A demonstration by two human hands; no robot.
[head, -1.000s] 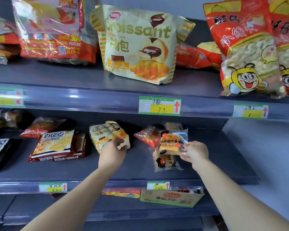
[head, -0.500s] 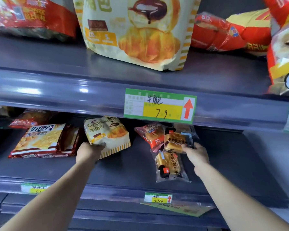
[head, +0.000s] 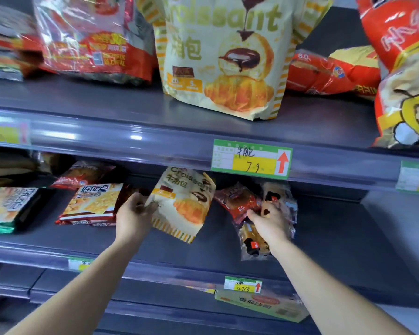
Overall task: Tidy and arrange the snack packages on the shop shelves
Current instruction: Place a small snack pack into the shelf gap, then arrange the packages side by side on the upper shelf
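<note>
On the middle shelf (head: 324, 238), my left hand (head: 134, 213) grips the small Croissant pack (head: 184, 204), fingers curled round its left edge. The pack sits tilted, its striped bottom corner pointing towards the shelf front. Its cream face reads "Croissant" and "牛角包" above a picture of a chocolate-filled croissant.

My right hand (head: 269, 221) is clenched on a clear-wrapped bread pack (head: 279, 197), just right of a red pack (head: 237, 201) marked "8.0". A second clear bread pack (head: 252, 243) lies under my wrist, nearer the front and partly hidden.

Left of my left hand lies a cracker pack (head: 92, 201) printed "好吃点", flat on the shelf. Another pack with the same name (head: 7, 206) lies at the far left.

On the rail above, a green and yellow price tag (head: 252, 158) carries handwritten "牛角包" and "79", with a red arrow pointing up. Right over it on the upper shelf (head: 107, 112) stands the big Croissant bag (head: 225, 56), upright, with the same lettering. To its right lie a red "8.0" bag (head: 310, 71) and a bag with a cartoon bee (head: 406, 100). To its left stand glossy red bags (head: 90, 39), their writing blurred.

Below my arms a smaller tag (head: 242, 284) also shows a red arrow, but its figures are too small to read. A green-yellow box (head: 259, 305) lies just beneath it.
</note>
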